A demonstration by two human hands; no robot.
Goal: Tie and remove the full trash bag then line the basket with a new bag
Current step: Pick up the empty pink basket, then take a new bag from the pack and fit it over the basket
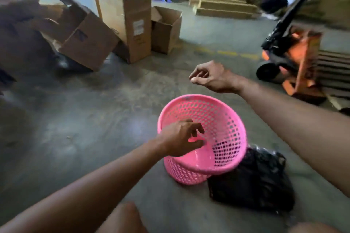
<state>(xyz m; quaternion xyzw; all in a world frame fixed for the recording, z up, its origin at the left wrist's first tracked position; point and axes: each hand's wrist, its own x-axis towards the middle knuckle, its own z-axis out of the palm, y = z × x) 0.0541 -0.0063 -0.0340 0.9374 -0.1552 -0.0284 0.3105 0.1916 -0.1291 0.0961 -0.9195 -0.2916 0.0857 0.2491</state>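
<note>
A pink perforated basket (pixel 223 125) stands on the concrete floor with no bag in it. Right beside it, at its lower right, lies a black trash bag (pixel 253 179) on the floor. My left hand (pixel 180 138) hovers over the basket's near-left rim, fingers loosely curled and apart, holding nothing. My right hand (pixel 210 77) is raised above the floor beyond the basket, fingers curled with thumb and forefinger close together; I see nothing in it.
Several open cardboard boxes (pixel 128 22) stand and lean at the back left. An orange pallet jack (pixel 295 60) is at the right, next to stacked boards. Flat cardboard stacks (pixel 223 4) lie at the back. My knees show at the bottom edge.
</note>
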